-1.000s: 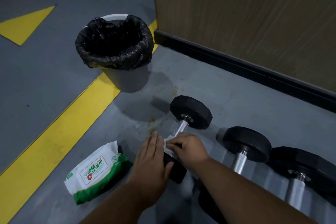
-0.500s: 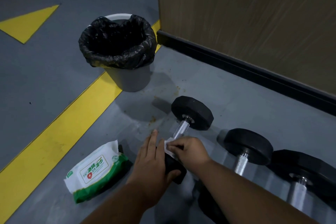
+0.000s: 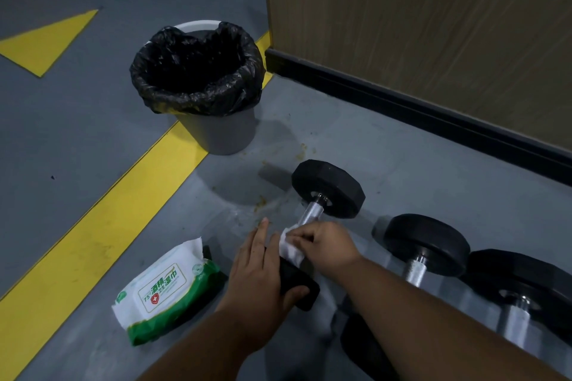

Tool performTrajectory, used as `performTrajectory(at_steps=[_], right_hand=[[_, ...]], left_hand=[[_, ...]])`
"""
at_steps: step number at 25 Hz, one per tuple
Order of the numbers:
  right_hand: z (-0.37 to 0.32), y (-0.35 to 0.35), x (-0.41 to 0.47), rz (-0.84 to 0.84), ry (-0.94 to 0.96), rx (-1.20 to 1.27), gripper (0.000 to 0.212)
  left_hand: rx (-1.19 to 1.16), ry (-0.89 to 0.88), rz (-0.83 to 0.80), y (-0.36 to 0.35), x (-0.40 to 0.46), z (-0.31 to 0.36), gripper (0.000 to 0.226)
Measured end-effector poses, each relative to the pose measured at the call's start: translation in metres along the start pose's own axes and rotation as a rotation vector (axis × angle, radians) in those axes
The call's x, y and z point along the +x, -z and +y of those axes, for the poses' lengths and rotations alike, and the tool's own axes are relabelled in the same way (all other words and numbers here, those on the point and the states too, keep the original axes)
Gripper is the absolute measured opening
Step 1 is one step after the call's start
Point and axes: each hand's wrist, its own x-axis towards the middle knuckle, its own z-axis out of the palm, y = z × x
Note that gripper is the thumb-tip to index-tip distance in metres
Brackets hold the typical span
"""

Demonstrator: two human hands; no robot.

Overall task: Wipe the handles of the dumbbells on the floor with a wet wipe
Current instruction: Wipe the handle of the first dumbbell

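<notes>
My right hand (image 3: 325,249) pinches the white wet wipe (image 3: 291,249) round the knurled steel handle (image 3: 311,213) of the nearest black dumbbell (image 3: 328,189) on the grey floor (image 3: 402,164). Left hand (image 3: 263,272), fingers flat w/ thumb hooked under, steadies the near weight head (image 3: 298,283). Risk: if that hold slips, the dumbbell rolls & the wipe bunches, prob. skipping the far end of the handle.

I see a grey floor (image 3: 77,120) crossed by a yellow stripe (image 3: 102,226), a yellow triangle (image 3: 46,40) painted farther left. A wood-grain wall (image 3: 418,25) with a black baseboard (image 3: 402,102) runs along the right. The light is dim.

Wet wipe (image 3: 291,249) — slightly farther up handle (image 3: 310,214)
</notes>
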Motion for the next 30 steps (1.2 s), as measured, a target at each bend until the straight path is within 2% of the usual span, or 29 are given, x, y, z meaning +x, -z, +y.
performTrajectory(at_steps=[3,5,8,10,12,15,16,17,19,21,22,24,26,27,28,30], right_hand=[[0.005,0.017,0.022,0.232,-0.107,0.039,0.016],[0.004,0.010,0.017,0.303,-0.126,0.071,0.017],[-0.003,-0.013,-0.011,0.101,-0.043,0.104,0.015],[-0.002,-0.010,-0.012,-0.049,0.020,0.039,0.012],[0.002,0.005,0.007,-0.007,0.000,-0.021,0.013],[0.004,0.017,0.022,0.280,-0.107,0.046,0.017],[0.003,0.012,0.017,0.311,-0.116,0.078,0.017],[0.003,0.004,0.009,0.274,-0.096,0.119,0.016],[-0.001,-0.013,-0.010,0.091,-0.039,0.162,0.013],[0.000,-0.010,-0.013,-0.057,0.029,0.082,0.013],[0.003,-0.004,-0.005,-0.054,0.058,0.000,0.013],[0.010,0.009,0.013,0.083,0.023,-0.043,0.015],[0.014,0.012,0.022,0.274,-0.057,0.055,0.015],[0.012,0.008,0.020,0.304,-0.076,0.101,0.015],[0.011,0.001,0.014,0.268,-0.063,0.121,0.014],[0.002,-0.014,-0.003,0.092,-0.015,0.129,0.012]], left_hand=[[0.037,0.021,-0.039,0.005,-0.002,0.001,0.110],[0.032,0.023,-0.041,0.006,-0.002,0.001,0.111],[-0.012,0.003,-0.009,-0.001,-0.001,-0.003,0.107],[-0.022,0.002,-0.006,-0.004,-0.001,-0.005,0.105],[-0.007,0.005,-0.026,-0.001,0.000,-0.004,0.107],[0.025,0.019,-0.046,0.003,-0.001,-0.002,0.111],[0.030,0.017,-0.048,0.003,-0.001,-0.002,0.111],[0.027,0.012,-0.047,0.004,-0.001,-0.001,0.111],[0.003,0.007,-0.035,0.001,0.000,-0.003,0.109],[-0.016,0.000,-0.016,-0.002,-0.001,-0.005,0.107],[-0.022,-0.005,-0.009,-0.003,-0.001,-0.006,0.107],[-0.012,-0.006,-0.026,-0.003,0.000,-0.006,0.107],[0.008,0.006,-0.037,-0.002,-0.001,-0.004,0.108],[0.011,0.008,-0.036,0.000,-0.001,-0.004,0.108],[0.007,0.006,-0.039,0.001,-0.001,-0.003,0.108],[-0.002,0.001,-0.050,0.001,0.000,-0.006,0.107]])
